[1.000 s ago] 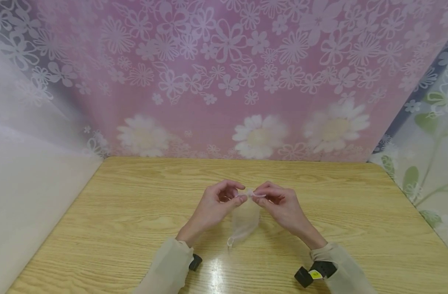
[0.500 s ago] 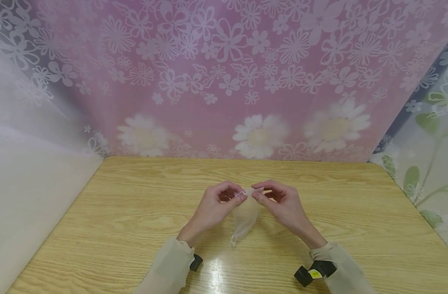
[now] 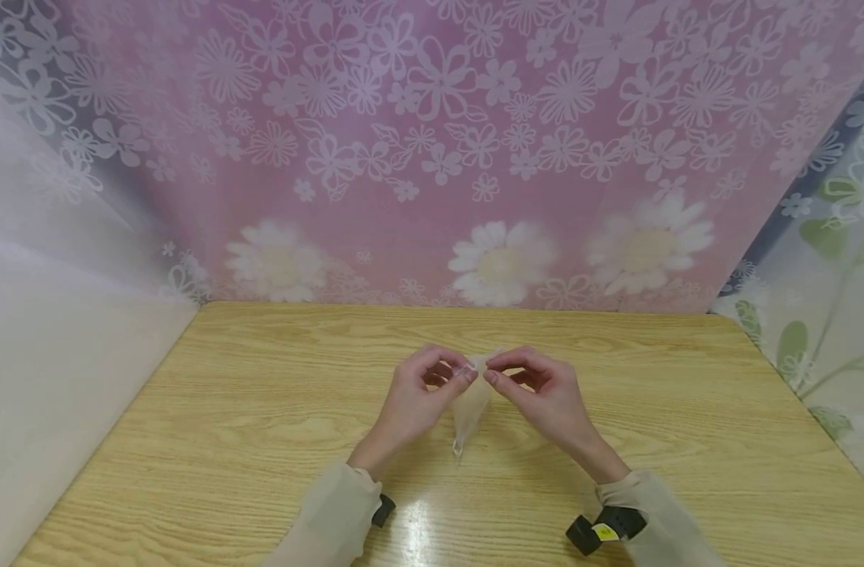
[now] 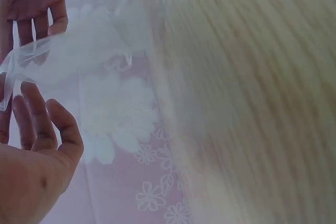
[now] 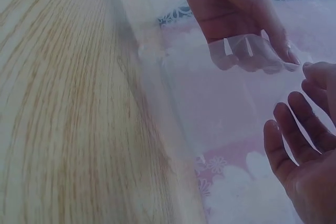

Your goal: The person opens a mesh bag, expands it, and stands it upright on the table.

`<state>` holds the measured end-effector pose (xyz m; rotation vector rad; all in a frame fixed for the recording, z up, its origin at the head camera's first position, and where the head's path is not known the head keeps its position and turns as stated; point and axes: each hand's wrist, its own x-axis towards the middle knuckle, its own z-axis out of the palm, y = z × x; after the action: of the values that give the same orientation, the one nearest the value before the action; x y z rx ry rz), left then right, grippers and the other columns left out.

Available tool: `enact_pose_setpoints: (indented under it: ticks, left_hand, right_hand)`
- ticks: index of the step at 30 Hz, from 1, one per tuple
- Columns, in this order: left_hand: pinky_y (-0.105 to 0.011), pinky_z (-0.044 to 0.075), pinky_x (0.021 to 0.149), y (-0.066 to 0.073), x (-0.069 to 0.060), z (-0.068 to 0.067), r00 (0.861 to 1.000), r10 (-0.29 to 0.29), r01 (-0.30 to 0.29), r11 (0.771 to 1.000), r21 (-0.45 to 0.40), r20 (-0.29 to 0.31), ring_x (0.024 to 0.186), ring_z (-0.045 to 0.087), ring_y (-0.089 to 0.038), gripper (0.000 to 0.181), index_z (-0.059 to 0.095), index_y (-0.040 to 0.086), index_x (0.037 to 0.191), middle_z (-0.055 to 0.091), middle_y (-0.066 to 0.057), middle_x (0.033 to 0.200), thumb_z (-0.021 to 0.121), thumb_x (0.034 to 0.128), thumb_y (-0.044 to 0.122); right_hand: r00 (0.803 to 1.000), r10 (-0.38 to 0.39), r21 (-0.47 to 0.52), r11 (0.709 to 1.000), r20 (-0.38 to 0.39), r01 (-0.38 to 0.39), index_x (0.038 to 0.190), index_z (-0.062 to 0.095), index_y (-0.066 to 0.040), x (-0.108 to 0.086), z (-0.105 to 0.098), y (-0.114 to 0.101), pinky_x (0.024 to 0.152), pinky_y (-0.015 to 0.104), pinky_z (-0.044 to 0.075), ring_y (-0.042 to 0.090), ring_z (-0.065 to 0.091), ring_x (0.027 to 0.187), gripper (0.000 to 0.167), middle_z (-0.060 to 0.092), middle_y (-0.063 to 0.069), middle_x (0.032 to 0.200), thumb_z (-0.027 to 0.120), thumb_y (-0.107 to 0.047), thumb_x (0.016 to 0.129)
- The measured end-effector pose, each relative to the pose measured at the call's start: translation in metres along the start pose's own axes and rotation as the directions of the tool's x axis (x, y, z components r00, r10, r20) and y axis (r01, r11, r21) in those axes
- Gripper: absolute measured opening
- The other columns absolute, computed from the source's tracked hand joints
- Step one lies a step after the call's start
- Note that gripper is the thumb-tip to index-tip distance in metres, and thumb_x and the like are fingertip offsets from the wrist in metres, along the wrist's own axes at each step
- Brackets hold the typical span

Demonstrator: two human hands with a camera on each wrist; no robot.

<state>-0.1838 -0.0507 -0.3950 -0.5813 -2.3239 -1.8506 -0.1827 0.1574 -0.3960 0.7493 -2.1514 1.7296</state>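
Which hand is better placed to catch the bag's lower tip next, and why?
Probably the left hand: in the head view, the bag's tip hangs closer to it than to the right hand.

Worktop [image 3: 261, 441]: yellow-brown wood-grain surface, at 6 o'clock in the head view, its 2 o'clock corner rounded. A bright reflection [image 3: 417, 531] lies on the near side, towards 6 o'clock; the light source is out of frame.

Enclosure: a pink hanging sheet [image 3: 396, 213] at 12 o'clock, along the worktop's far edge, bearing white flower outlines. Large daisy prints sit low on it, at its 8 o'clock [image 3: 279, 264], 5 o'clock and 4 o'clock.

Sides: whitish sheeting [image 3: 63, 339] at 9 o'clock, leaf-patterned sheeting [image 3: 839, 339] with green foliage at 3 o'clock. Blue-grey areas show at 10 and 2 o'clock. Sheet material cannot be determined.
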Motion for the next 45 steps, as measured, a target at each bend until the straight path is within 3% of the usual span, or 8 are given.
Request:
enact_pose_setpoints:
  ticks: [6,10,15,20,29,36,40,45]
  left_hand:
    - [-0.028,0.057,0.083,-0.0012,0.0,0.0019,1.0,-0.015,0.016,1.0,-0.022,0.026,0.09,0.07,-0.011,0.007,0.073,0.019,0.104,0.07,0.002,0.108,0.073,0.0971,0.022]
    - [-0.029,0.058,0.086,-0.0016,-0.0001,0.0016,0.998,-0.03,0.033,0.999,-0.042,0.056,0.094,0.071,-0.011,0.01,0.074,0.018,0.106,0.074,0.001,0.108,0.072,0.0976,0.022]
    - [-0.035,0.057,0.093,-0.0017,-0.0013,-0.0007,0.992,-0.023,0.036,0.994,-0.101,0.126,0.104,0.069,-0.014,0.016,0.073,0.016,0.113,0.073,-0.002,0.115,0.071,0.0984,0.022]
    - [-0.035,0.056,0.095,-0.0006,-0.002,-0.0052,0.984,-0.055,0.081,0.984,-0.158,0.167,0.11,0.067,-0.019,0.021,0.072,0.014,0.119,0.072,-0.004,0.121,0.06,0.105,0.024]
    - [-0.031,0.058,0.09,-0.002,-0.0009,-0.0027,0.984,-0.067,0.09,0.987,-0.133,0.165,0.105,0.07,-0.019,0.017,0.072,0.013,0.114,0.073,-0.005,0.115,0.067,0.1008,0.022]
    - [-0.027,0.057,0.085,-0.0026,-0.0006,0.0007,0.992,-0.07,0.081,0.992,-0.101,0.106,0.098,0.069,-0.01,0.013,0.074,0.015,0.11,0.074,-0.003,0.11,0.067,0.1011,0.022]
    - [-0.027,0.057,0.085,-0.002,-0.0003,-0.0004,0.993,-0.08,0.088,0.991,-0.097,0.085,0.097,0.069,-0.012,0.012,0.072,0.015,0.11,0.074,-0.004,0.109,0.066,0.1014,0.021]
    - [-0.028,0.058,0.089,-0.0017,0.0004,-0.0041,0.991,-0.108,0.116,0.987,-0.11,0.078,0.099,0.069,-0.014,0.012,0.068,0.015,0.112,0.072,-0.005,0.107,0.063,0.1033,0.022]
  right_hand:
    - [1.0,-0.018,0.002,1.0,0.018,0.018,0.105,0.076,0.003,0.0004,0.0021,0.0025,0.076,0.022,0.059,0.013,0.069,0.095,0.013,0.073,-0.003,0.104,0.071,-0.003,0.095]
    - [1.0,-0.015,0.001,1.0,0.008,0.015,0.104,0.076,0.002,0.0006,0.0031,0.003,0.075,0.021,0.058,0.011,0.069,0.094,0.011,0.073,0.001,0.103,0.07,0.001,0.094]
    - [1.0,-0.02,0.003,1.0,0.001,0.02,0.104,0.073,0.004,0.0013,0.003,0.0032,0.076,0.02,0.059,0.007,0.07,0.094,0.012,0.073,-0.004,0.103,0.069,0.006,0.093]
    - [0.999,-0.041,0.035,0.999,0.005,0.041,0.104,0.073,0.004,0.0022,0.0016,0.0027,0.075,0.02,0.059,0.007,0.071,0.091,0.015,0.074,-0.002,0.102,0.068,0.01,0.092]
    - [0.999,-0.013,0.055,0.998,0.049,0.01,0.107,0.073,0.004,0.0013,0.0013,0.0029,0.078,0.022,0.06,0.008,0.071,0.095,0.015,0.073,-0.003,0.105,0.068,0.007,0.093]
    - [0.999,0.006,0.009,1.0,0.042,-0.006,0.106,0.075,0.003,0.0003,0.002,0.0052,0.08,0.021,0.06,0.008,0.071,0.096,0.014,0.074,0.003,0.105,0.07,0.005,0.093]
    - [1.0,-0.001,-0.018,1.0,0.015,0.001,0.102,0.076,0.001,0.0009,0.0026,0.0051,0.075,0.019,0.058,0.006,0.069,0.091,0.013,0.073,0.007,0.101,0.069,0.007,0.092]
    - [1.0,-0.017,-0.046,0.999,-0.021,0.016,0.099,0.074,-0.001,0.0023,0.0015,0.0053,0.065,0.019,0.053,0.007,0.065,0.082,0.012,0.071,0.0,0.092,0.07,0.007,0.092]
